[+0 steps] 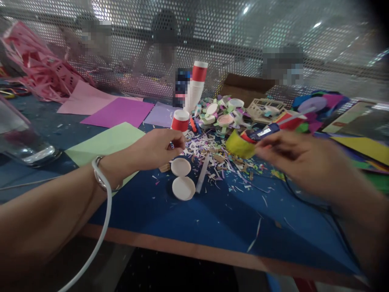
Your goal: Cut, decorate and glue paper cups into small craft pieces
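Observation:
My left hand (pixel 161 148) is closed in a pinch above the table, and what its fingertips hold, if anything, is hidden. Just below it lie two white round paper discs (pixel 184 188), one behind the other. A clear glue stick (pixel 203 174) rests to their right. My right hand (pixel 288 158), slightly blurred, is closed around a dark blue hot glue gun (pixel 263 132) with a translucent stick jutting from its back. A yellow band-like piece (pixel 240 145) is by its front end. Behind my left hand stands a red and white paper cup (pixel 180 121).
Paper scraps (pixel 212 156) cover the middle, with a pile of cut cup pieces (pixel 225 113) behind. A tilted cup stack (pixel 197 87), coloured sheets (pixel 118 112) and a clear glass vessel (pixel 27 138) stand around. A black cord (pixel 304 202) runs at right. People sit beyond the perforated screen (pixel 130 56).

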A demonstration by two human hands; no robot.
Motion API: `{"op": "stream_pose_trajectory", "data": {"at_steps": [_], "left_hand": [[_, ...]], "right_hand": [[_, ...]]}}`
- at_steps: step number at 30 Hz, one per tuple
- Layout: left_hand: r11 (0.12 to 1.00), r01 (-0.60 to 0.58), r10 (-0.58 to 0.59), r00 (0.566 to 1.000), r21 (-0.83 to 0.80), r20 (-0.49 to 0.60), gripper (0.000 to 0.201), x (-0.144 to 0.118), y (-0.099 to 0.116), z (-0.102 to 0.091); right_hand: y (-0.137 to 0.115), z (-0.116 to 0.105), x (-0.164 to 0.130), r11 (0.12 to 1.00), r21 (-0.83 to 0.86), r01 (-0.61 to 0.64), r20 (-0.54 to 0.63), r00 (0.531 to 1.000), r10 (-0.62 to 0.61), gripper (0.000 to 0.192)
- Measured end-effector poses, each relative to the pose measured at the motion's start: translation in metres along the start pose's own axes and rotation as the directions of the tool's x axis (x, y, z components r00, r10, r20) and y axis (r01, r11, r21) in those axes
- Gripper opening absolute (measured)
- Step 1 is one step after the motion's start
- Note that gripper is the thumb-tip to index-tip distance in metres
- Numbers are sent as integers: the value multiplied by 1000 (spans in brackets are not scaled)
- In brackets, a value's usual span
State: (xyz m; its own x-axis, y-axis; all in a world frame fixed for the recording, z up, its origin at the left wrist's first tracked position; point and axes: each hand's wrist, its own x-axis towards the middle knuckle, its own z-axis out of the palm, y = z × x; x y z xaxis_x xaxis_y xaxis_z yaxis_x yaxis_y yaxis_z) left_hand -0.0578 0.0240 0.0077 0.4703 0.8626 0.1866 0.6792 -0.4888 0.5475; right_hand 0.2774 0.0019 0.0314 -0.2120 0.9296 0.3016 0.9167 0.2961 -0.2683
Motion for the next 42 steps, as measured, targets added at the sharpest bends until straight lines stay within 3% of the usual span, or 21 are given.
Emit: {"op": "stream_pose_trajectory", "data": {"at_steps": [2,4,7,13,21,25,29,32,36,38,42], "left_hand": [[997,-27,20,995,69,96,7,-3,2,-3],[995,-47,35,991,92,129,10,-5,3,-3],[989,-77,65,993,126,95,10,-6,1,-2],[980,-75,44,985,182,169,10,-7,1,-2],[964,-23,-23,985,264,169,11,-6,-1,0],[960,-59,9,984,274,179,12,-4,-8,4],[964,-42,16,995,262,102,13,-2,-7,6],[977,-56,32,993,207,115,22,-4,-1,1],[975,-142,84,949,172,305,46,-13,9,-3],[967,-181,100,919,181,381,48,-18,14,-1],[948,-181,86,937,261,339,50,-24,20,5]], "right_hand": [[-26,19,-12,997,80,21,227,973,-38,34],[-35,33,-17,999,24,28,371,928,-35,33],[-30,43,-17,994,-61,94,457,888,-55,34],[-27,44,-21,982,-94,166,455,884,-106,29],[-32,35,-23,938,-191,289,409,892,-192,32],[-53,37,-24,925,-182,334,323,908,-265,31],[-88,46,-21,902,-63,427,321,864,-387,23],[-98,53,-16,904,-41,425,320,863,-391,19],[-81,49,-11,931,-53,362,284,899,-333,21],[-64,43,-10,949,-49,311,303,910,-283,20],[-36,32,-10,958,-87,274,410,886,-216,23]]}}
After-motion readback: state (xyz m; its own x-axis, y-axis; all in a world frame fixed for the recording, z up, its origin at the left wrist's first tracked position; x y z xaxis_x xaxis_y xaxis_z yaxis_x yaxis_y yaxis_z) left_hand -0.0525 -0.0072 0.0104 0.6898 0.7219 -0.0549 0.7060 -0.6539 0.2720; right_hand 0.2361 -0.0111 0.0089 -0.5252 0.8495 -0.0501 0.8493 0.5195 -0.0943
